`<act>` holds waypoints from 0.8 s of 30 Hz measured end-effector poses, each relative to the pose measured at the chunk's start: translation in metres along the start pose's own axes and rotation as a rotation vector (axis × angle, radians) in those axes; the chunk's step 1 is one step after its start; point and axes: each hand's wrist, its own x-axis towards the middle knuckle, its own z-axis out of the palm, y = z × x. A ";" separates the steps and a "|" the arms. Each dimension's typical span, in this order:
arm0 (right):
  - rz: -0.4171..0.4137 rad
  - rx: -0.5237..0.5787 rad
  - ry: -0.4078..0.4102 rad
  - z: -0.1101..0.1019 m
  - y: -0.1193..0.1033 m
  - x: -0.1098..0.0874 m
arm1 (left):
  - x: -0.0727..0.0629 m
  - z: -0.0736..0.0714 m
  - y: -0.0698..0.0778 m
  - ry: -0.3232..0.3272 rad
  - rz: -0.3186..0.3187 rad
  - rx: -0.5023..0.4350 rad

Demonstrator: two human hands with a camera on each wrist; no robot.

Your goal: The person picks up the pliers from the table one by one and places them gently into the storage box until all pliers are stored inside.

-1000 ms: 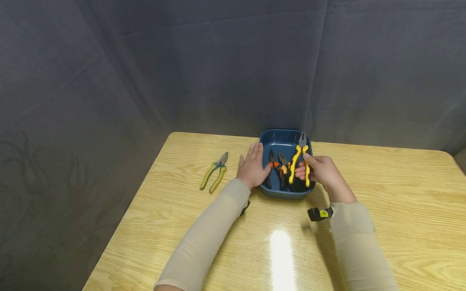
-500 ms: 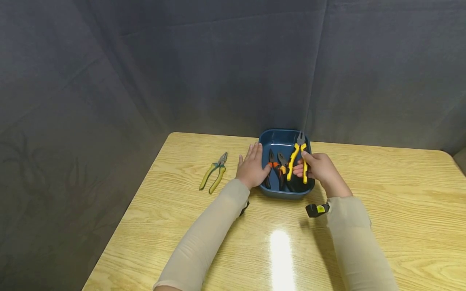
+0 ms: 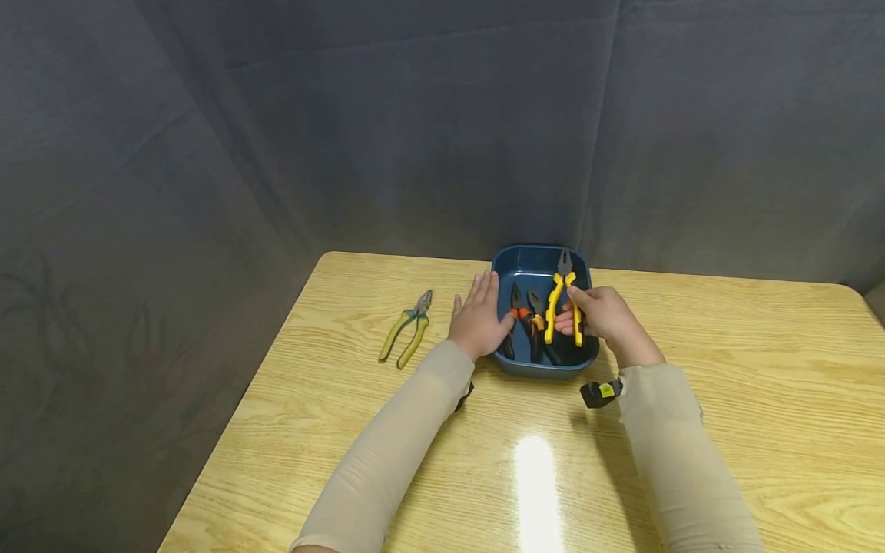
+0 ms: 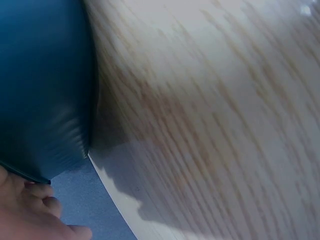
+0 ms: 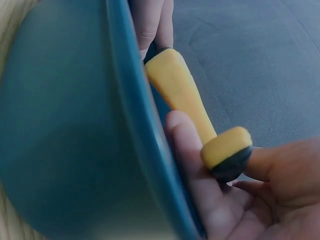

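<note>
A blue tub (image 3: 545, 372) stands at the table's back edge. My left hand (image 3: 477, 322) rests on its left rim, fingers straight along the outside and thumb over the edge. In the right hand (image 3: 604, 315) I hold yellow-and-black combination pliers (image 3: 553, 303) by one handle, over the tub's right side, jaws pointing away and handles spread. Black pliers with orange grips (image 3: 515, 313) and another pair with orange-yellow grips (image 3: 538, 322) lie in the tub. In the right wrist view, the yellow handle (image 5: 182, 90) shows beside the tub wall (image 5: 75, 125).
Pliers with yellow-green handles (image 3: 404, 338) lie on the wooden table (image 3: 332, 430), left of my left hand. A dark grey curtain (image 3: 415, 153) hangs right behind the table. Something dark, mostly hidden, lies in the tub's front right corner.
My right hand has moved a little to the left, bringing the yellow-and-black pliers further over the tub. The left hand has stayed in place.
</note>
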 end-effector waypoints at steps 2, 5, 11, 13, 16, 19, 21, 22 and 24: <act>0.004 -0.007 -0.001 0.001 -0.001 0.000 | -0.001 -0.001 0.000 -0.005 0.000 -0.006; 0.010 -0.018 0.002 0.002 -0.002 -0.001 | -0.001 -0.001 0.000 -0.003 0.003 -0.008; 0.018 -0.024 0.004 0.003 -0.003 -0.001 | -0.001 -0.001 0.000 0.004 0.003 0.000; 0.022 -0.036 0.009 0.004 -0.003 -0.001 | -0.002 -0.001 0.000 0.005 0.005 -0.003; 0.029 -0.054 0.015 0.004 -0.003 0.000 | -0.003 -0.001 0.000 0.002 0.002 -0.002; 0.035 -0.085 0.024 0.004 -0.004 0.001 | -0.002 -0.001 0.000 0.003 0.001 -0.003; 0.035 -0.111 0.031 0.005 -0.004 0.001 | -0.002 -0.001 0.000 0.003 -0.001 -0.002; 0.032 -0.139 0.041 0.004 -0.003 0.001 | -0.002 -0.001 0.000 0.003 -0.002 -0.002; 0.022 -0.194 0.061 0.005 -0.003 0.001 | -0.001 0.000 0.000 0.002 -0.004 -0.003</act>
